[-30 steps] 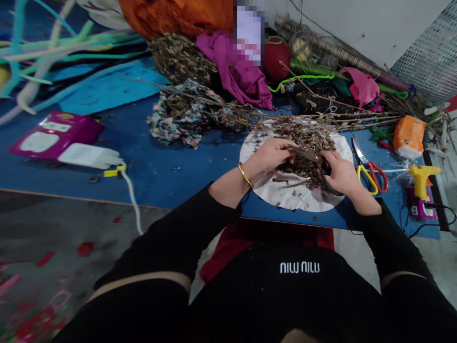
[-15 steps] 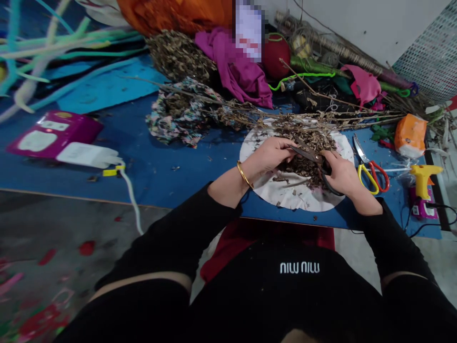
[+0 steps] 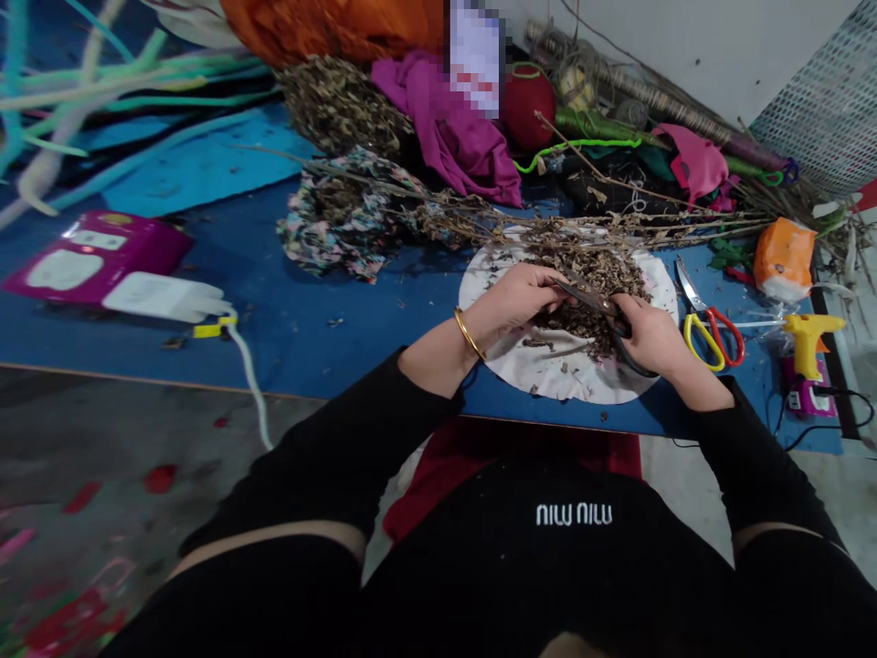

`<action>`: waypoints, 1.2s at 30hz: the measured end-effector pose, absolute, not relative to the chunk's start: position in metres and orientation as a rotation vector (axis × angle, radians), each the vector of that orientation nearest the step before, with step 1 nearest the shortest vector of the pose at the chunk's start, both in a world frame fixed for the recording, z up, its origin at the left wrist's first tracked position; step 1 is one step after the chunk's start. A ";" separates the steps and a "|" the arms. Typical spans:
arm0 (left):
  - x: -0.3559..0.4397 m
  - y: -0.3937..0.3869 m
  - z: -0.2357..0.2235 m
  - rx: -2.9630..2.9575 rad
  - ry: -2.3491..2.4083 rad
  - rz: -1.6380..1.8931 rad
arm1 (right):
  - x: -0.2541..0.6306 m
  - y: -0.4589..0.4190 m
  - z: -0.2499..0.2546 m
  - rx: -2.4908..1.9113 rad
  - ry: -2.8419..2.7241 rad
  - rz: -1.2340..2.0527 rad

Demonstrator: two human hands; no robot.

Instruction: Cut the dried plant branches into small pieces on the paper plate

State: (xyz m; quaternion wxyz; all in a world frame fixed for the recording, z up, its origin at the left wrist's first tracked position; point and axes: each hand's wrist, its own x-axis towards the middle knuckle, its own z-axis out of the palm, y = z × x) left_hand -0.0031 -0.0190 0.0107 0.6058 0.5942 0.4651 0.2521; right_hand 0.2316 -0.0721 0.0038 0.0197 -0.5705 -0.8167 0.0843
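Note:
In the head view, my right hand [image 3: 654,336] is wrapped round the handles of dark scissors [image 3: 593,300]. Their blades point left, toward my left hand [image 3: 524,297]. The fingertips of that hand are pinched together by the blade tips; what they hold is too small to make out. Below both hands lies a heap of crumbled dried leaves [image 3: 582,334] on a round white cloth [image 3: 541,382]. Long dry plant stems [image 3: 480,219] stretch across the far edge of the cloth.
Scissors with red and yellow handles [image 3: 713,334] lie right of the cloth, beside a yellow glue gun [image 3: 808,340] and an orange packet [image 3: 785,260]. On the left stand a purple box [image 3: 137,242] and a white power strip [image 3: 161,294]. Purple fabric [image 3: 459,146] and patterned cloth [image 3: 343,215] lie behind.
My right hand's fingers have shifted slightly on the scissors. My left hand stays in nearly the same place, and the whole view has drifted a little.

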 end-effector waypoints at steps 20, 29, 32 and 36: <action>-0.006 -0.021 0.012 1.251 1.077 0.549 | 0.232 -0.072 0.002 -1.756 -2.531 0.249; -0.003 -0.025 0.023 1.264 1.133 0.500 | 0.226 -0.073 0.008 -1.843 -2.559 0.190; -0.002 -0.026 0.026 1.281 1.131 0.493 | 0.223 -0.074 0.009 -1.878 -2.593 0.190; -0.002 -0.025 0.023 1.253 1.116 0.506 | 0.223 -0.074 0.007 -1.900 -2.612 0.185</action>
